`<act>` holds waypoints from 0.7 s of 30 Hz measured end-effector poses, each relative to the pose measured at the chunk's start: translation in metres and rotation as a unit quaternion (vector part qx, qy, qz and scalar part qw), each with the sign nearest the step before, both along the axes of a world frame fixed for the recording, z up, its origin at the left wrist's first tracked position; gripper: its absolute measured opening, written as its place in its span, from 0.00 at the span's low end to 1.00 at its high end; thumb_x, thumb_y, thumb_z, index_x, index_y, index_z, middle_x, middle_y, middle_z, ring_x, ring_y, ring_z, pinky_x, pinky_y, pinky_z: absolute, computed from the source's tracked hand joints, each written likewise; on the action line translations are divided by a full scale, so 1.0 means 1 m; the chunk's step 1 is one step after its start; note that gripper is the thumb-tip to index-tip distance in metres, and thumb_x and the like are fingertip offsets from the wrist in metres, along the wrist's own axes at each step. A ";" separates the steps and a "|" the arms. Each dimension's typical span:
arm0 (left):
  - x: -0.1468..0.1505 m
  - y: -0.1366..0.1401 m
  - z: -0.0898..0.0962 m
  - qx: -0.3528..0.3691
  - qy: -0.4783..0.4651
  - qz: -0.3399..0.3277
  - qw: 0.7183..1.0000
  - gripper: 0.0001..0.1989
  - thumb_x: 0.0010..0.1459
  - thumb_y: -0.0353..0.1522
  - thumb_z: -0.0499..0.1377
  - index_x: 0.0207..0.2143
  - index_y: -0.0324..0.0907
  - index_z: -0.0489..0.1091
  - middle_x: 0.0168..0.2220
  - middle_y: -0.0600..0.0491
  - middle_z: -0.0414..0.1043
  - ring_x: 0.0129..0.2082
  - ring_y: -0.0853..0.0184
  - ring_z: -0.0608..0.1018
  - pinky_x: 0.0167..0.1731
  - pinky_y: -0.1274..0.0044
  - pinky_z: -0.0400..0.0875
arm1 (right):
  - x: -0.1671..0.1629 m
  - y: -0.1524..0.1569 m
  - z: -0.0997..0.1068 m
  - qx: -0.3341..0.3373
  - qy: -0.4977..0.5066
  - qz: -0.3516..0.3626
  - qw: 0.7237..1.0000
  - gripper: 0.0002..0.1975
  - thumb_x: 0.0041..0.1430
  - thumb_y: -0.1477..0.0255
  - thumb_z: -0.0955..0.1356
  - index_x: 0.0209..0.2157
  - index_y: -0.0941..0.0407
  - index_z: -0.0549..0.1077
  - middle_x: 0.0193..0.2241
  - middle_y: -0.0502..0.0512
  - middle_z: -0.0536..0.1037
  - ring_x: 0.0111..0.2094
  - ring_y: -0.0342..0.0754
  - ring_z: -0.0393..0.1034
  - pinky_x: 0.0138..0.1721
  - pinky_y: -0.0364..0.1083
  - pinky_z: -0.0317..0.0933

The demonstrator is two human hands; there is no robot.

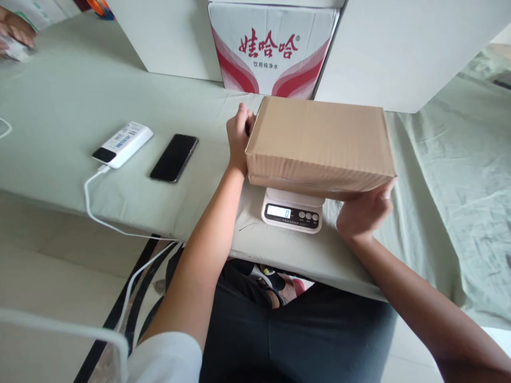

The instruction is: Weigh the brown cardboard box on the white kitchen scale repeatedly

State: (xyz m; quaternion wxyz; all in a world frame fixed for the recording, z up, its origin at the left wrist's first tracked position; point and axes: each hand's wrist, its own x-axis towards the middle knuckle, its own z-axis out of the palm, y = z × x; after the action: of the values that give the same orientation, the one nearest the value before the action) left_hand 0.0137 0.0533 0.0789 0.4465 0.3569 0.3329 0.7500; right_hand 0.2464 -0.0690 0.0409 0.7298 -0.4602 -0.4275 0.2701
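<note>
A brown cardboard box (319,133) is held between my two hands, over a small white digital scale (293,213). The display of the scale reads 0, and the box hides most of its platform. My left hand (239,130) grips the left end of the box, its fingers partly hidden behind the edge. At the front right corner, my right hand (367,210) supports the box from below, with its fingertips out of sight underneath. Whether the box touches the platform, I cannot tell.
Left of the scale lie a black smartphone (174,158) and a white power bank (123,144) with a white cable (91,207) running off the table edge. A white and red carton (271,53) stands behind the box between white panels. Another person's hand (18,32) is at the far left.
</note>
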 end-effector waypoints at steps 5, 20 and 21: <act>0.003 -0.001 0.001 0.024 0.036 -0.014 0.999 0.36 0.82 0.39 0.56 0.18 0.43 0.48 0.20 0.59 0.46 0.19 0.73 0.56 0.25 0.75 0.56 | -0.005 0.002 -0.001 0.054 0.074 -0.005 0.996 0.28 0.65 0.45 0.63 0.55 0.48 0.71 0.49 0.54 0.77 0.57 0.60 0.75 0.67 0.61 0.67; 0.006 -0.001 -0.006 0.036 0.068 0.015 0.997 0.36 0.76 0.54 0.59 0.21 0.46 0.52 0.20 0.59 0.48 0.21 0.69 0.62 0.26 0.73 0.61 | -0.002 0.007 0.011 0.055 0.088 -0.022 0.994 0.26 0.68 0.48 0.59 0.53 0.50 0.74 0.49 0.55 0.79 0.59 0.60 0.76 0.69 0.63 0.65; 0.001 0.003 -0.007 0.030 0.051 0.036 0.998 0.35 0.76 0.55 0.59 0.21 0.46 0.53 0.20 0.59 0.46 0.20 0.69 0.62 0.25 0.74 0.60 | 0.001 0.008 0.013 0.060 0.081 -0.032 0.994 0.28 0.70 0.47 0.58 0.54 0.50 0.75 0.51 0.56 0.79 0.61 0.60 0.76 0.72 0.64 0.62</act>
State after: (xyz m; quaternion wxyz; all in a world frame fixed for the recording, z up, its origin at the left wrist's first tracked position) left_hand 0.0150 0.0566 0.0714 0.3907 0.3951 0.3455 0.7563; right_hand 0.2470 -0.0609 0.0540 0.7964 -0.4056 -0.3676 0.2571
